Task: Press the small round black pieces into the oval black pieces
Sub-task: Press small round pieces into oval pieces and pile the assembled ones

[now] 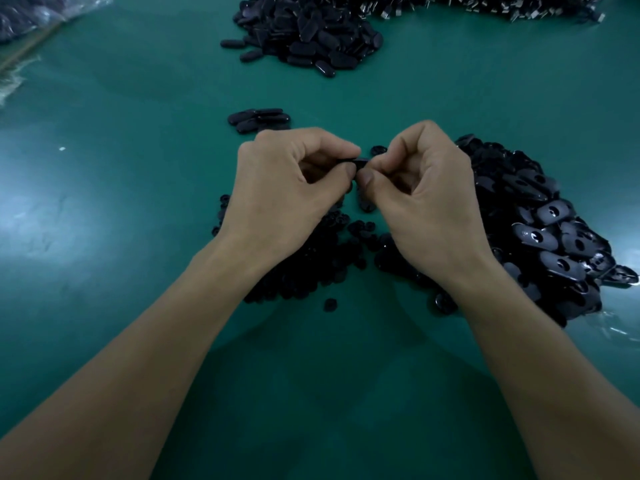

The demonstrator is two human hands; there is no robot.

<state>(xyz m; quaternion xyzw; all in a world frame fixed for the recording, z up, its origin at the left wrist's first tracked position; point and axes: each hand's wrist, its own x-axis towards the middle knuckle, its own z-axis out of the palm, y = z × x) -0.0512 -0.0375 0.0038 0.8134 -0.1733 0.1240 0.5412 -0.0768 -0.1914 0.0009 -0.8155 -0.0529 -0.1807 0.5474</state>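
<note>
My left hand [291,192] and my right hand [426,199] meet above the green table, thumbs and forefingers pinching one black oval piece [360,162] between them; most of it is hidden by the fingertips. Under my left wrist lies a heap of small round black pieces [311,268]. A big pile of oval black pieces with round holes [540,230] spreads under and to the right of my right hand. Whether a round piece sits in the held oval cannot be told.
A small stack of oval pieces [259,119] lies just beyond my hands. A larger heap of ovals [308,32] sits at the far centre, with metal-pinned parts [519,6] at the far right. A plastic bag [38,15] lies at the far left on the table [121,168].
</note>
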